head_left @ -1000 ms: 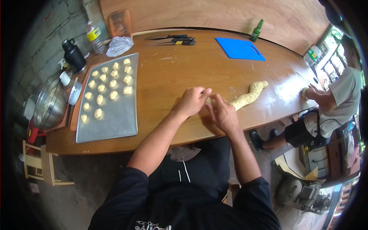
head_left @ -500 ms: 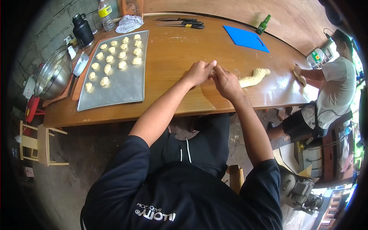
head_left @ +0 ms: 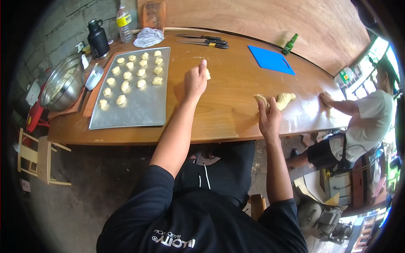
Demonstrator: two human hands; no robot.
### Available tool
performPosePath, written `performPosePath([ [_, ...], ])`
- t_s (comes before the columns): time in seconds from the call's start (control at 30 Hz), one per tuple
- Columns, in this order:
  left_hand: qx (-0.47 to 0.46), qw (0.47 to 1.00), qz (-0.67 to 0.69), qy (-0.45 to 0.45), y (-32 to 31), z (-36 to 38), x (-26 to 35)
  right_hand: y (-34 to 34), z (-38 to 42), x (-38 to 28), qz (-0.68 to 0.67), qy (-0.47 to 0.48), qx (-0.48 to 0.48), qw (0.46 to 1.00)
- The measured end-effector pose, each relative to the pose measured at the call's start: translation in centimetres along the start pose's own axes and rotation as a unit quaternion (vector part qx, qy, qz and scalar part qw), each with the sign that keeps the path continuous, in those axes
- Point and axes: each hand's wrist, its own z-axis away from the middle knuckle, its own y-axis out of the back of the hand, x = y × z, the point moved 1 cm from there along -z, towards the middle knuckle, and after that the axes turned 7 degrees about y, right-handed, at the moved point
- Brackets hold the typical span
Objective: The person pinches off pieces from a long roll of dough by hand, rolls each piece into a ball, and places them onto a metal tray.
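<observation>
My left hand (head_left: 195, 82) is closed round a small piece of dough (head_left: 208, 74), which peeks out past the thumb over the middle of the wooden table (head_left: 230, 95). To the right, my right hand (head_left: 270, 118) pinches one part of a pale dough rope (head_left: 287, 99) between thumb and fingers. The rope's other part stretches away behind that hand on the tabletop. Left of my left hand lies a metal baking sheet (head_left: 139, 110) carrying rows of small dough balls (head_left: 141, 83).
A blue cutting board (head_left: 270, 59), a green bottle (head_left: 290, 44) and several knives (head_left: 206, 41) lie or stand toward the back. On the left are a steel bowl (head_left: 63, 86), a black flask (head_left: 98, 40) and a plastic bottle (head_left: 124, 25). Another person (head_left: 365, 111) works at the table's right end.
My hands, together before, have come apart: the left went left with a small dough piece, the right went right and down with the rope's end. The other person's arm has moved.
</observation>
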Motion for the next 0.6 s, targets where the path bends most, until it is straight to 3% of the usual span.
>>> performPosePath([
  [0.03, -0.038, 0.983, 0.179, 0.023, 0.2, -0.1, 0.0, 0.2, -0.1, 0.2, 0.047, -0.047, -0.044, 0.997],
  [0.07, -0.142, 0.924, 0.306, 0.182, 0.4, 0.6, -0.3, 0.2, -0.2, 0.3, 0.095, -0.092, -0.083, 0.988],
  [0.1, -0.140, 0.925, 0.307, 0.176, 1.1, 1.1, 0.8, -0.2, 0.1, 0.5, 0.094, -0.087, -0.080, 0.989],
  [0.17, -0.278, 0.774, 0.509, 0.255, 2.3, 2.0, 2.4, -1.4, 1.2, 0.7, 0.079, 0.057, -0.061, 0.993],
  [0.2, -0.269, 0.778, 0.509, 0.251, 3.1, 2.7, 2.7, -1.8, 1.2, 0.6, 0.072, 0.020, -0.092, 0.993],
  [0.27, -0.282, 0.801, 0.480, 0.223, 5.5, 3.9, 2.8, -3.2, 1.1, 1.4, 0.081, 0.039, -0.093, 0.992],
  [0.3, -0.280, 0.837, 0.417, 0.218, 7.8, 4.4, 4.2, -4.3, 1.0, 2.1, 0.097, 0.050, -0.088, 0.990],
  [0.37, -0.211, 0.850, 0.441, 0.194, 11.0, 6.5, 6.9, -5.8, 1.5, 3.4, 0.077, 0.028, -0.088, 0.993],
  [0.43, -0.216, 0.912, 0.326, 0.124, 14.7, 6.9, 5.7, -6.6, 1.8, 3.4, 0.132, 0.078, -0.113, 0.982],
  [0.5, -0.211, 0.912, 0.295, 0.191, 18.1, 6.9, 4.6, -6.5, 1.9, 4.0, 0.088, 0.055, -0.103, 0.989],
  [0.53, -0.169, 0.954, 0.173, 0.176, 19.5, 6.6, 3.9, -6.5, 1.9, 4.4, 0.086, 0.056, -0.097, 0.990],
  [0.6, -0.089, 0.984, -0.019, 0.154, 21.6, 6.1, 3.5, -6.5, 1.7, 4.3, 0.092, 0.058, -0.090, 0.990],
])
